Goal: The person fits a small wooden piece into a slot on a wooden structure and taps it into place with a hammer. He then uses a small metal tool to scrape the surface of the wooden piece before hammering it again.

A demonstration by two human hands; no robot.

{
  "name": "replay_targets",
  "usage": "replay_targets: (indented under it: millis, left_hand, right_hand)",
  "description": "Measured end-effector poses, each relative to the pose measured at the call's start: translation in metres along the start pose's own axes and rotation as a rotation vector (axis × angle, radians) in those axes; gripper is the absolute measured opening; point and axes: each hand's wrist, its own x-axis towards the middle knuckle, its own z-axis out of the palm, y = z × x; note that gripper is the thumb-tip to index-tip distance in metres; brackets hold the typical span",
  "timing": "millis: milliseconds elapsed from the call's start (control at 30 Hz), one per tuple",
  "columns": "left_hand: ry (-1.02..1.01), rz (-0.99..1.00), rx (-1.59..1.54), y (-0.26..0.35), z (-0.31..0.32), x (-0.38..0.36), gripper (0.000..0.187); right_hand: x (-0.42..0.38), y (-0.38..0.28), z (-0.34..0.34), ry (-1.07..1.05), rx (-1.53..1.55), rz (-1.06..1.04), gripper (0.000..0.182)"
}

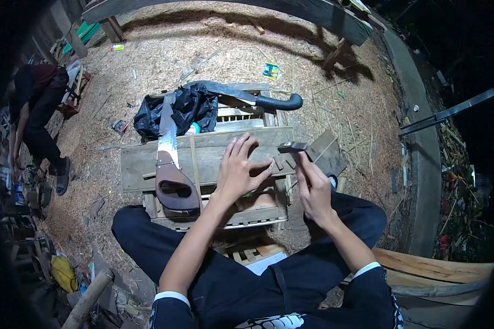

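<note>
My left hand [239,171] rests over the wide wooden board [208,153], its fingers spread near small wood pieces [280,163]. To its right, my right hand [313,186] is closed around a hammer [292,147], whose metal head is up beside the board's right part. The hammer's handle is mostly hidden by the hand. A handsaw [175,189] lies across the board at the left, handle toward me. Behind the board are a black plastic bag [189,109] and a machete [230,92] with a dark curved handle. Slatted wooden crates [241,216] sit under the board.
Another person [38,109] bends over at the far left. A wooden beam [230,6] stands on legs across the back. Wood shavings cover the ground [192,49]. Planks [433,268] lie at the lower right, and a pole [88,299] is at the lower left.
</note>
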Motion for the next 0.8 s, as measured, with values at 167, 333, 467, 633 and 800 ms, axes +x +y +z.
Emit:
replay_targets:
  millis: [167, 333, 467, 633, 800]
  left_hand:
    - [0.021, 0.005, 0.019, -0.001, 0.001, 0.002, 0.024]
    - [-0.007, -0.006, -0.009, -0.001, -0.001, -0.001, 0.024]
    - [-0.003, -0.009, -0.024, 0.000, -0.001, 0.001, 0.025]
    - [0.012, 0.012, -0.004, -0.002, 0.004, -0.001, 0.026]
    - [-0.038, -0.032, -0.043, -0.003, -0.001, 0.002, 0.033]
  right_hand:
    - [0.001, 0.006, -0.003, -0.307, -0.143, 0.001, 0.039]
    - [-0.006, 0.002, -0.006, -0.321, -0.207, 0.017, 0.041]
    - [-0.002, 0.000, -0.005, -0.266, -0.119, 0.046, 0.042]
    - [-0.008, 0.004, -0.006, -0.299, -0.143, 0.053, 0.041]
    - [0.001, 0.014, -0.005, 0.005, 0.064, 0.023, 0.048]
